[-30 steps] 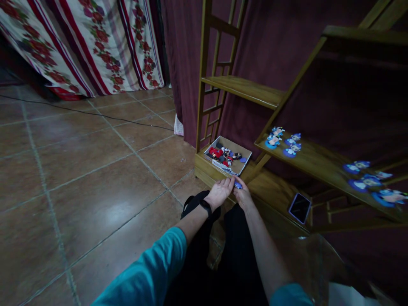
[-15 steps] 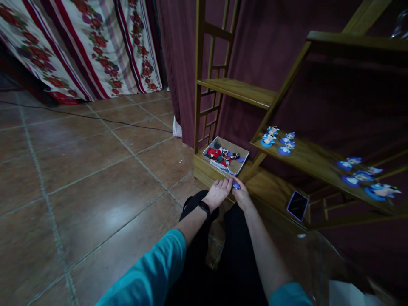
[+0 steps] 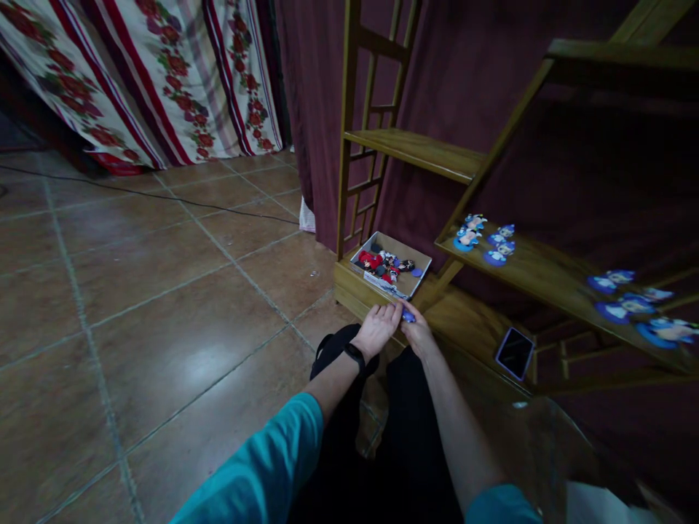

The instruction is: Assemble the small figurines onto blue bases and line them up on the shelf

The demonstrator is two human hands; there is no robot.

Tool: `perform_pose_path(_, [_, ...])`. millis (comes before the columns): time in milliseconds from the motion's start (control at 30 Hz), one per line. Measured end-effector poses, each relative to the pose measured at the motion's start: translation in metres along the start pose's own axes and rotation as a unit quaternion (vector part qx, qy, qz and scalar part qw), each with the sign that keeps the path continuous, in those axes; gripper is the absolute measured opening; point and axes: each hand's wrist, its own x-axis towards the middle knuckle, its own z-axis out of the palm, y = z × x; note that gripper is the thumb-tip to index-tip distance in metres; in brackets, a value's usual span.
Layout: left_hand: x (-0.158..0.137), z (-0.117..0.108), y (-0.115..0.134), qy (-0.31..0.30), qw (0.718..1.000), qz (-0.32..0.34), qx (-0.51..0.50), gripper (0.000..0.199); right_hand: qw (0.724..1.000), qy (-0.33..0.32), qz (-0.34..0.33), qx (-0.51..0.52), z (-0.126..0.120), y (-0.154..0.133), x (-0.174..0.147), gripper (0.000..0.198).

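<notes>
My left hand (image 3: 381,327) and my right hand (image 3: 418,331) meet in front of my knees, fingers closed together around a small blue-purple figurine (image 3: 408,316). Most of the piece is covered by the fingers, so its shape does not show fully. Just beyond the hands, a shallow cardboard box (image 3: 419,260) sits on the low shelf. Inside it lie red, black and white figurine parts (image 3: 386,263) and a purple disc (image 3: 416,273).
On the slanting wooden shelf (image 3: 551,271) to the right stand several blue-based figurines (image 3: 498,251). A phone (image 3: 515,354) lies on the lowest board (image 3: 464,316). A black cable (image 3: 164,196) crosses the tiled floor. White paper or card (image 3: 593,502) is at bottom right.
The view has shifted slightly, so the shelf appears a little farther right. Both hands stay together on the small blue-purple piece.
</notes>
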Motion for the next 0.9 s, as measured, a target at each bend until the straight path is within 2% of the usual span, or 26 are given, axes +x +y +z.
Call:
perform_pose_path(100, [0.0,0.01,-0.004,-0.004,0.993,-0.05,-0.106,0.042,0.999,-0.01,0.016,0.038,0.003,-0.004,-0.001,0.059])
perform_pose_path(200, [0.006,0.023,-0.011,0.031,0.951,-0.124,-0.282,0.04,0.997,-0.013,0.032,0.064,0.004,-0.007,-0.002,0.053])
perform_pose_path(267, [0.011,0.03,-0.018,0.048,0.897,-0.148,-0.413,0.036,0.997,-0.02,0.035,0.069,0.003,-0.009,-0.002,0.047])
perform_pose_path(367, [0.018,0.034,-0.026,0.011,0.8,-0.186,-0.571,0.026,0.996,-0.046,0.035,0.074,0.003,-0.011,-0.003,0.038])
perform_pose_path(467, [0.02,0.032,-0.031,-0.036,0.713,-0.227,-0.662,0.026,0.994,-0.066,0.032,0.084,0.004,-0.013,-0.004,0.036])
perform_pose_path(567, [0.02,0.03,-0.033,-0.053,0.653,-0.256,-0.711,0.037,0.994,-0.062,0.025,0.091,0.005,-0.014,-0.003,0.036])
perform_pose_path(733, [0.02,0.031,-0.034,-0.039,0.617,-0.287,-0.732,0.047,0.993,-0.049,0.023,0.101,0.006,-0.011,0.0,0.039])
perform_pose_path(900, [0.021,0.033,-0.034,-0.023,0.609,-0.3,-0.734,0.048,0.992,-0.038,0.017,0.121,0.006,-0.009,0.0,0.044])
